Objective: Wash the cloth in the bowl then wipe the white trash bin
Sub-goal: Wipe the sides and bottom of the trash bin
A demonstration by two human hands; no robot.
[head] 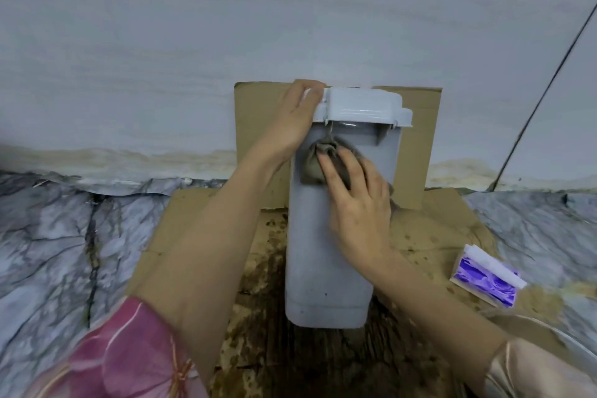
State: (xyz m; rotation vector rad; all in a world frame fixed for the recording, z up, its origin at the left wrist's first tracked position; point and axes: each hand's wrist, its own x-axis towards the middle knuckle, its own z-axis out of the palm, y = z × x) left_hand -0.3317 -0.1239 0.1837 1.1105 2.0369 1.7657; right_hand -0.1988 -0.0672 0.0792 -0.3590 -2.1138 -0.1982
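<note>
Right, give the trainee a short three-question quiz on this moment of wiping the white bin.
1. True or false: the left hand steadies the white plastic trash bin at the left corner of its lid.
2. Which does the right hand press against the bin's front?
A. the crumpled brown-grey cloth
B. the purple-and-white box
C. a sponge
3. Fill in: the bin stands on stained brown ______.

Key: 1 true; 2 A; 3 cardboard.
</note>
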